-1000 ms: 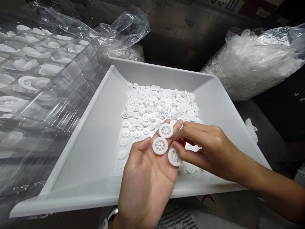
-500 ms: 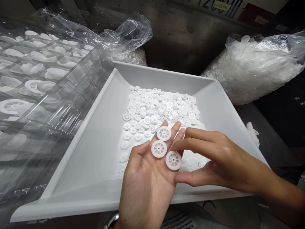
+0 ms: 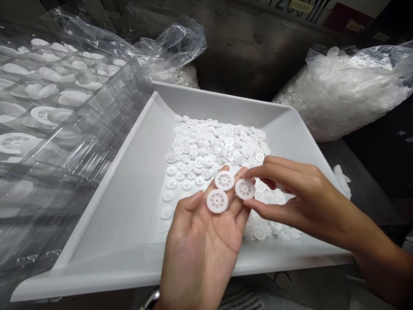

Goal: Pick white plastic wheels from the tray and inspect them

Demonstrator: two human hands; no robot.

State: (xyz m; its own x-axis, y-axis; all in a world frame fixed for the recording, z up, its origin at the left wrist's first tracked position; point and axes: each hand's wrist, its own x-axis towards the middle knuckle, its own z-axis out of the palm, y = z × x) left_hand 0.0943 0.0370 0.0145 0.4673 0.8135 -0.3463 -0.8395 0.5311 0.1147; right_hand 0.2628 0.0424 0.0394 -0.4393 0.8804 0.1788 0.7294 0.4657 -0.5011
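My left hand (image 3: 206,232) lies palm up over the front of a white tray (image 3: 112,202), its fingers spread. Two spoked white discs rest on it: one (image 3: 217,201) at the base of the fingers, another (image 3: 224,180) just beyond. Between the thumb and fingertips of my right hand (image 3: 290,189) is a third white disc (image 3: 245,189), held by its edge above the left fingertips. Beneath and behind both hands, many similar discs (image 3: 209,137) are heaped in the tray.
At the left stands a clear compartment tray (image 3: 106,112) with white parts. A clear plastic bag (image 3: 174,43) lies behind it. A full bag of white parts (image 3: 358,86) sits at the back right.
The third disc has moved from the left palm up toward the left fingertips. My right hand has shifted up and closed on it.
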